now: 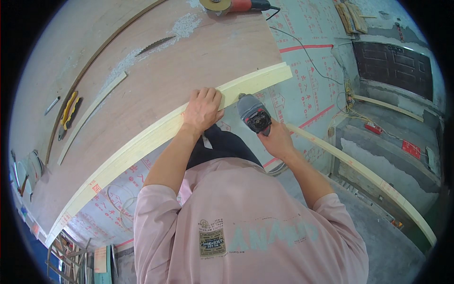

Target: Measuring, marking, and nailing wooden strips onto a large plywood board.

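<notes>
As the left hand (203, 111) curls over timber (257, 79), the right (277, 139) grips a drill (252, 110).

Two hands (203, 110) (277, 141), one drill (254, 113), one grinder (241, 5).

Left hand (203, 109): left of the drill (253, 113), near it but apart; back of hand upward, fingers bent and close together, thumb on the side facing the drill. Left forearm (172, 154) slants up toward the drill's left, wrist bent little. Right hand (276, 137): closed on the drill from its lower right; fingertips mostly hidden. Right forearm (307, 177) slants up-left to the drill, wrist roughly in line. Both forearms bare, upper arms sleeved.
</notes>
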The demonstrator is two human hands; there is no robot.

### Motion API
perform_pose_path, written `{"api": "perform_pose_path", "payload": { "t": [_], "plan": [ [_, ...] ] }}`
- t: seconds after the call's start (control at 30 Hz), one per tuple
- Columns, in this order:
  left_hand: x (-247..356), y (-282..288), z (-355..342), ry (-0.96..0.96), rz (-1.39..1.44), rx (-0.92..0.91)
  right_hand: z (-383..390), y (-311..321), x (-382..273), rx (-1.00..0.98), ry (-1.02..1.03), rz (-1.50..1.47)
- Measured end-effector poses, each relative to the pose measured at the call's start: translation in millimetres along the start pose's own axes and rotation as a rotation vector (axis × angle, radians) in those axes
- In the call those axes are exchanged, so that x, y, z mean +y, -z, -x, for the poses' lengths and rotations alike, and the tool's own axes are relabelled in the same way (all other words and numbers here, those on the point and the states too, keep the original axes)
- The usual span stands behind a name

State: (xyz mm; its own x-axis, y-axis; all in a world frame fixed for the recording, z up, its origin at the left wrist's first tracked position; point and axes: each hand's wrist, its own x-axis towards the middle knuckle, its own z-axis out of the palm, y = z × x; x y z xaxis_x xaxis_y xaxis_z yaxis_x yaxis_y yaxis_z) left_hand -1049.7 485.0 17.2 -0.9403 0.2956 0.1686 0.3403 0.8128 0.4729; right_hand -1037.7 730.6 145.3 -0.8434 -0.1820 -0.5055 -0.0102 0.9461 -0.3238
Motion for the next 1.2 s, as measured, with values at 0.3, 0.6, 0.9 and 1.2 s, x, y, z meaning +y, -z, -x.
{"api": "perform_pose_path", "payload": {
  "t": [0.3,0.6,0.9,1.2],
  "plan": [
    [0,4,6,0.027,-0.021,0.028,20,7,32,-0.028,0.104,0.012],
    [-32,39,86,0.116,-0.097,0.054,8,41,62,0.038,-0.058,-0.211],
    [-38,45,90,0.106,-0.039,0.058,3,13,5,-0.057,0.096,-0.246],
    [-42,42,94,0.082,-0.037,0.014,16,-43,-72,-0.025,0.156,-0.141]
  ]
}}
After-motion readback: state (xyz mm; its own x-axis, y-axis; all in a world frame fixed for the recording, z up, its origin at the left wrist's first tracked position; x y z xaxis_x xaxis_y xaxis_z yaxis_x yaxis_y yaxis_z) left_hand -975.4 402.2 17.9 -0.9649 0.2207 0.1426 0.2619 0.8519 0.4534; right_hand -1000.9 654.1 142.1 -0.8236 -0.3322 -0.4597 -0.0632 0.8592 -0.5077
